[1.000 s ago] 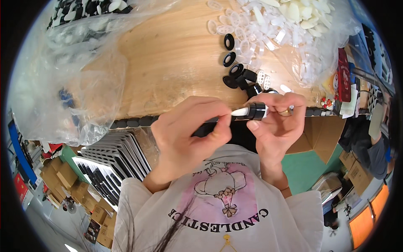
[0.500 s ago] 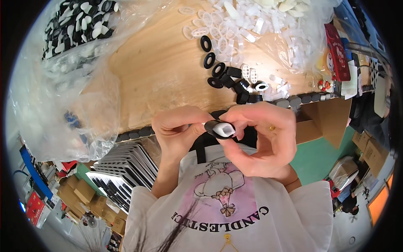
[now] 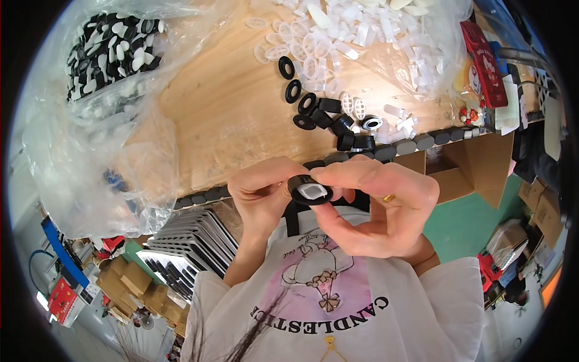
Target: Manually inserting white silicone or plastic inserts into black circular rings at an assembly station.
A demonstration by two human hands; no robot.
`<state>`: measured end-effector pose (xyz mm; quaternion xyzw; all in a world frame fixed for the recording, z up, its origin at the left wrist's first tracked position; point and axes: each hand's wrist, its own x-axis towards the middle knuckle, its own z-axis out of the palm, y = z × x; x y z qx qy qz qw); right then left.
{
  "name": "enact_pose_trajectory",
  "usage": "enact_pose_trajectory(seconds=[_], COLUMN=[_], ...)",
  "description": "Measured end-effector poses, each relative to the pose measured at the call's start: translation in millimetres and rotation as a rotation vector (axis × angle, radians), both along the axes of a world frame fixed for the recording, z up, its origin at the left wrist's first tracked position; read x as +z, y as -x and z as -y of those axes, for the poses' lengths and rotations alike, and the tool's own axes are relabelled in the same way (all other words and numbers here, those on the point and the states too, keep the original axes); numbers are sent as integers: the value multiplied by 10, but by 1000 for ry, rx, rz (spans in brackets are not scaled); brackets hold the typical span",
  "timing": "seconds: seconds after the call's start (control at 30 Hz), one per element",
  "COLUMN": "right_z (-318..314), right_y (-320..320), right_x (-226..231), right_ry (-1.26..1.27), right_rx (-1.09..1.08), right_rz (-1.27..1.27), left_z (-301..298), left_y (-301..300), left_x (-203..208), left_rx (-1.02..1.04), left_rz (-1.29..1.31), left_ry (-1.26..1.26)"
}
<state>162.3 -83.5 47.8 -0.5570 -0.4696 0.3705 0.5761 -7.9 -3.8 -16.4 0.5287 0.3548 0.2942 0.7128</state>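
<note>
In front of my chest, both hands hold a small black oval plastic ring (image 3: pixel 295 189) with a translucent white piece (image 3: pixel 313 192) inside its opening. My left hand (image 3: pixel 260 192) pinches the ring's left side between thumb and bent fingers. From the other side, my right hand (image 3: pixel 386 202) curls round it, thumb and index finger at its right edge. Just beyond my hands, on the wooden table (image 3: pixel 211 120), lie several loose black rings (image 3: pixel 307 104) with a pair of white grid-like ovals (image 3: pixel 353 105) beside them.
A pile of clear plastic pieces (image 3: pixel 356 33) spreads over the far table. At left, a clear plastic bag (image 3: pixel 78 157) contains black and white parts (image 3: pixel 114 51). A row of dark rounded pieces (image 3: pixel 404 146) lines the near edge. Stacked panels (image 3: pixel 190 247) stand lower left; an open carton (image 3: pixel 461 175) sits right.
The black ring has tilted, so its opening and the white piece show at a different angle. My right fingers have shifted on its edge. The whole view has moved slightly.
</note>
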Motion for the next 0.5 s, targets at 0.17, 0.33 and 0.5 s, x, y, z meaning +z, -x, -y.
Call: enact_pose_trajectory(seconds=[0.17,0.33,0.5], right_z=[19,18,-7], right_y=[-23,-30,-68], right_x=[-18,-45,-178], right_ry=[-28,16,13], right_rx=[-22,-62,-33], right_rz=[-33,-69,84], left_z=[-1,-131,-111], left_y=[-70,-81,-133], left_x=[-35,-37,204], left_rx=[17,48,47], left_rz=[-50,106,111], left_ry=[-50,-190,48])
